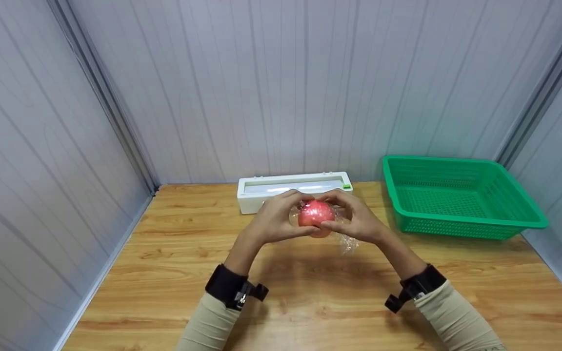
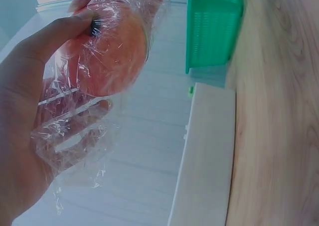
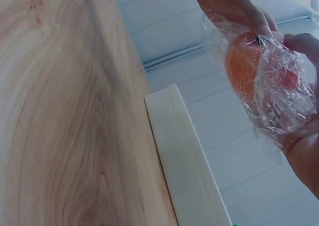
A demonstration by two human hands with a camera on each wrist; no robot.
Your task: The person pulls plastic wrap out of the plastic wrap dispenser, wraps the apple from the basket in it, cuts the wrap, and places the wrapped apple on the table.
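- Between both hands, above the wooden table (image 1: 164, 273), sits a round red apple (image 1: 315, 213) in clear cling film (image 1: 347, 241).
- Left hand (image 1: 273, 220) grips its left side; right hand (image 1: 358, 220) grips its right, equally near.

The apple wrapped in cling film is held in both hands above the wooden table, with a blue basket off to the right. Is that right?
Not quite: the basket is green, not blue, as the head view shows. The rest holds: the left hand and right hand hold the apple, wrapped in cling film, above the wooden table.
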